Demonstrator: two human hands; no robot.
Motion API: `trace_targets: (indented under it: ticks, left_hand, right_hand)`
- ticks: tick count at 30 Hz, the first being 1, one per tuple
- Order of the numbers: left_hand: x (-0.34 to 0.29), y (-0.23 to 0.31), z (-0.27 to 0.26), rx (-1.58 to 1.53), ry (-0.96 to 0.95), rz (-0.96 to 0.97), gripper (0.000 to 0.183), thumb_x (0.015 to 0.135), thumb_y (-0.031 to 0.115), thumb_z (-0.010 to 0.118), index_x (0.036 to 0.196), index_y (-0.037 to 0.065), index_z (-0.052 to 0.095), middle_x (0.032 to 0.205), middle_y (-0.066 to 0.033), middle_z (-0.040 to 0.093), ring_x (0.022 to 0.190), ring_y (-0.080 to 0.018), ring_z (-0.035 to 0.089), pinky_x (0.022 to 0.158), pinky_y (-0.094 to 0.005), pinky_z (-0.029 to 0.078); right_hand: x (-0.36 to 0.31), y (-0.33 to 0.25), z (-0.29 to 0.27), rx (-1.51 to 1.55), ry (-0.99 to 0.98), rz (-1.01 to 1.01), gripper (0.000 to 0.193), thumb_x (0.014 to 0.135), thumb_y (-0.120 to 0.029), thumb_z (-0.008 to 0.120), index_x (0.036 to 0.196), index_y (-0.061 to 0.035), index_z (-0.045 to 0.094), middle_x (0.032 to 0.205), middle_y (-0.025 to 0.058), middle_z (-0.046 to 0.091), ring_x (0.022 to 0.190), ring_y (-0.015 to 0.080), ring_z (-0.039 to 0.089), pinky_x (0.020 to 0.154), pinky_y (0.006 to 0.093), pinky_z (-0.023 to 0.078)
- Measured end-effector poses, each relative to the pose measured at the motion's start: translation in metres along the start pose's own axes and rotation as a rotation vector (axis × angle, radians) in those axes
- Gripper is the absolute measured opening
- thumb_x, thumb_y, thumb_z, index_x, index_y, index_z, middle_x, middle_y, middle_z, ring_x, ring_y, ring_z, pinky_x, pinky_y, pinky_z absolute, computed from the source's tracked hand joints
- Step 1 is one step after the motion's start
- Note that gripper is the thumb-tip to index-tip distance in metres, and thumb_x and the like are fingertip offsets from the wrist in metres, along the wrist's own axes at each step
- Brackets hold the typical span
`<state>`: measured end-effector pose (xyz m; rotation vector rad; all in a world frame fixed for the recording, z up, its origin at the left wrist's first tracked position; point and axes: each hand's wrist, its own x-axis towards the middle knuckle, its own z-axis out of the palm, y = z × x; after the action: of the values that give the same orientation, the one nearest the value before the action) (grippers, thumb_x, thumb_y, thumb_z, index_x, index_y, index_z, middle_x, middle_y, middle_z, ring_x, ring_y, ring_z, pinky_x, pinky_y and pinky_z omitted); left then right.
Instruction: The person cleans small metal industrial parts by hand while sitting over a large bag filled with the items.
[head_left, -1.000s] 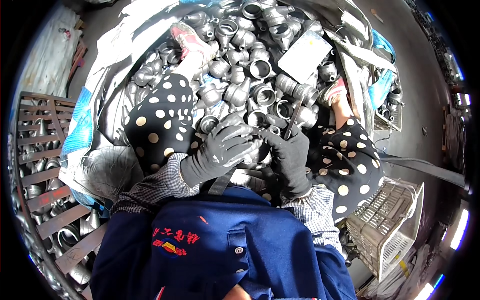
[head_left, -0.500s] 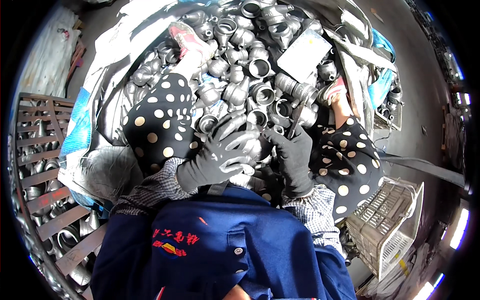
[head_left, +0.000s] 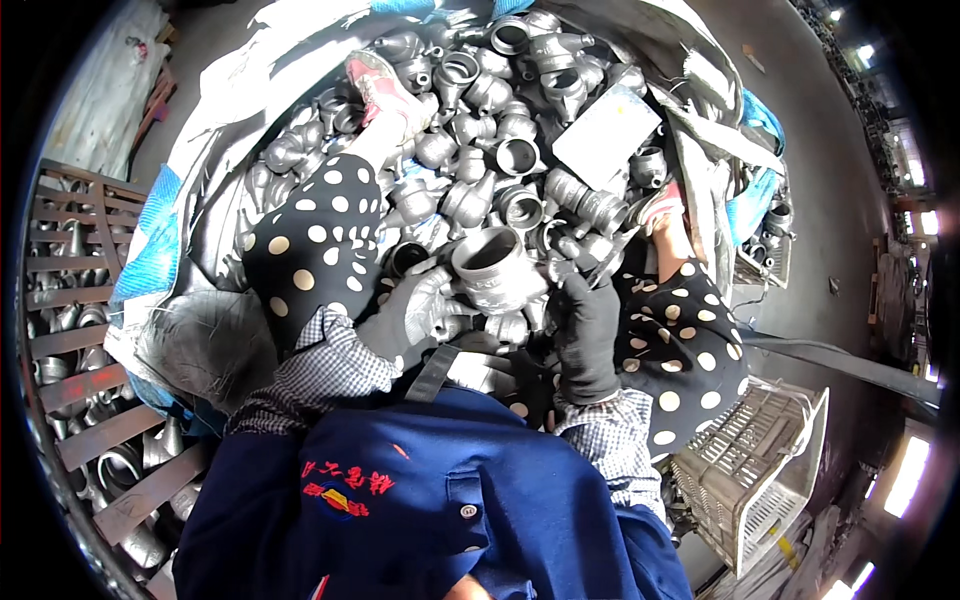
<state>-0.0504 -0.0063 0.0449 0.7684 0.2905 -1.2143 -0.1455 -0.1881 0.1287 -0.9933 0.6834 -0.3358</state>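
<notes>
My left hand, in a grey work glove, has its fingers and thumb round the side of a grey metal pipe fitting. The fitting's wide round mouth faces up. To its right is my right hand, gloved too and closed on a narrow flat metal tool that points up and away. Its fingertips come close to the fitting's right side; I cannot tell whether they touch it. Beyond both hands lies a heap of similar metal fittings between my legs.
A white sack with blue straps surrounds the heap. On the fittings lies a pale flat board. A rusty slatted metal crate with more fittings stands at left, a plastic crate at lower right, and a dark bar juts in at right.
The fitting has come into plain view, its mouth turned upward. My left hand has shifted down and left from over it to its side. My right hand still grips the tool, now tilted further right.
</notes>
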Motion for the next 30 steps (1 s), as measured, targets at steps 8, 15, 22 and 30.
trace_targets:
  ticks: [8, 15, 22, 30]
  left_hand:
    - [0.011, -0.001, -0.022, 0.164, 0.121, 0.229, 0.046, 0.101, 0.041, 0.035, 0.121, 0.005, 0.056, 0.108, -0.0093, 0.064, 0.093, -0.0216, 0.062, 0.079, -0.039, 0.05]
    - [-0.008, 0.017, 0.0, 0.243, 0.218, 0.461, 0.026, 0.097, 0.015, 0.056, 0.118, 0.0, 0.059, 0.095, -0.0031, 0.063, 0.074, -0.0091, 0.06, 0.059, -0.0227, 0.051]
    - [-0.012, 0.02, 0.009, 0.408, 0.179, 0.674, 0.024, 0.1, 0.012, 0.05, 0.118, -0.002, 0.058, 0.105, -0.0055, 0.064, 0.084, -0.0078, 0.064, 0.059, -0.0198, 0.052]
    - [-0.024, 0.029, 0.03, 0.469, 0.12, 0.704, 0.023, 0.101, 0.013, 0.048, 0.118, 0.002, 0.059, 0.11, -0.0073, 0.064, 0.086, -0.0116, 0.067, 0.06, -0.0181, 0.051]
  right_hand:
    - [0.014, 0.024, -0.009, -0.109, -0.018, 0.037, 0.036, 0.088, -0.006, 0.064, 0.123, 0.0027, 0.057, 0.092, 0.0023, 0.064, 0.074, 0.0063, 0.057, 0.066, 0.0192, 0.044]
    - [0.012, 0.022, -0.009, -0.043, -0.029, 0.05, 0.031, 0.094, -0.01, 0.056, 0.121, 0.0044, 0.059, 0.115, 0.0107, 0.064, 0.103, 0.0144, 0.059, 0.092, 0.0253, 0.045]
    - [0.016, 0.031, -0.011, -0.027, 0.058, 0.187, 0.03, 0.096, -0.023, 0.057, 0.119, -0.0048, 0.063, 0.061, -0.0078, 0.043, 0.048, 0.0029, 0.037, 0.044, 0.02, 0.028]
    - [0.027, 0.054, -0.028, 0.125, 0.042, 0.272, 0.023, 0.096, -0.023, 0.055, 0.103, -0.0036, 0.063, 0.065, -0.0053, 0.049, 0.05, 0.0043, 0.041, 0.043, 0.0196, 0.032]
